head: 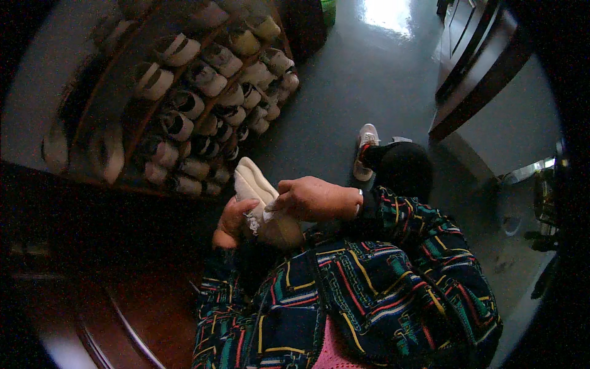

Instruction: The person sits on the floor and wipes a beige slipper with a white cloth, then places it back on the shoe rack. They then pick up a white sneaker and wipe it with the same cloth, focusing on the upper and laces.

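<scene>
In the middle of the head view is a beige shoe [254, 179], its narrow end tilted up and away from me. White lace-like trim [252, 223] shows on its near left side. My left hand [233, 219] grips the shoe from the left, with the thumb lying across it. On the other side, my right hand [311, 199] is closed, pinching a small white piece [268, 215] against the shoe. Whether that piece is cloth or tissue I cannot tell. The near part of the shoe is dim and partly behind my right hand.
A shoe rack [131, 157] with several rows of shoes stands at the left. Ahead lies a shiny grey floor [332, 92]. My foot in a light sneaker [366, 159] rests there. Dark wooden panelled furniture or a door [479, 69] rises at the right.
</scene>
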`<state>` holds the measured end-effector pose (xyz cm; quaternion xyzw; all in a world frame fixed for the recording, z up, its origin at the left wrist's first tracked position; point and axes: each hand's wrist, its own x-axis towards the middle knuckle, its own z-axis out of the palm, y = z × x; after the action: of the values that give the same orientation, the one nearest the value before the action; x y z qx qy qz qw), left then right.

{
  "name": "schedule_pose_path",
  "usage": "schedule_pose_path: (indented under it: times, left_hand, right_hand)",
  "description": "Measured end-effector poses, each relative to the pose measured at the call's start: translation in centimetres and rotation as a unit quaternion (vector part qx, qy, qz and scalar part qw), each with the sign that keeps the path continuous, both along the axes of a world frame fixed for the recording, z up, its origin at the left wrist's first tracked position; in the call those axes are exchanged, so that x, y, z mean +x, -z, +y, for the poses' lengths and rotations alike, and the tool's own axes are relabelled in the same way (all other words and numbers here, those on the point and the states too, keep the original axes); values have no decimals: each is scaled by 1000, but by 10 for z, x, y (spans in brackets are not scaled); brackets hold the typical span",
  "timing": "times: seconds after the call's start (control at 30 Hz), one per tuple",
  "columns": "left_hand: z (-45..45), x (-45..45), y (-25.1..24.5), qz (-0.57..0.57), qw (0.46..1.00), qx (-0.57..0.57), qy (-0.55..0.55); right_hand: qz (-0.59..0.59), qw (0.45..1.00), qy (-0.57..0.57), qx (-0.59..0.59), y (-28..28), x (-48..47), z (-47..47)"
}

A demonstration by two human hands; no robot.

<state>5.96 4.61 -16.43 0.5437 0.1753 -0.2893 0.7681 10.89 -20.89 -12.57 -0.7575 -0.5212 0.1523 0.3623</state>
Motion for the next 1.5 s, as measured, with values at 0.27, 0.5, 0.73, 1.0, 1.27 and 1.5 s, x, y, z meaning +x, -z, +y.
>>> schedule_pose_path:
  times: [0.27, 0.5, 0.73, 1.0, 1.27, 1.5]
  left_hand:
    - [2, -18, 32, 60, 990, -82, -95]
    - [9, -13, 38, 54, 993, -82, -62]
    - [1, -22, 52, -38, 998, -3, 49]
    - [1, -27, 74, 56, 996, -71, -12]
    - [11, -30, 70, 36, 998, 30, -48]
    - [4, -28, 62, -80, 994, 72, 14]
  right_hand:
    - [-30, 997, 6, -68, 35, -4, 8]
    - [75, 995, 60, -11, 41, -5, 8]
    - [-62, 995, 25, -80, 50, 2, 15]
    - [248, 964, 59, -72, 55, -27, -2]
    - [63, 998, -15, 15, 84, -16, -2]
    - [217, 973, 81, -13, 82, -2, 26]
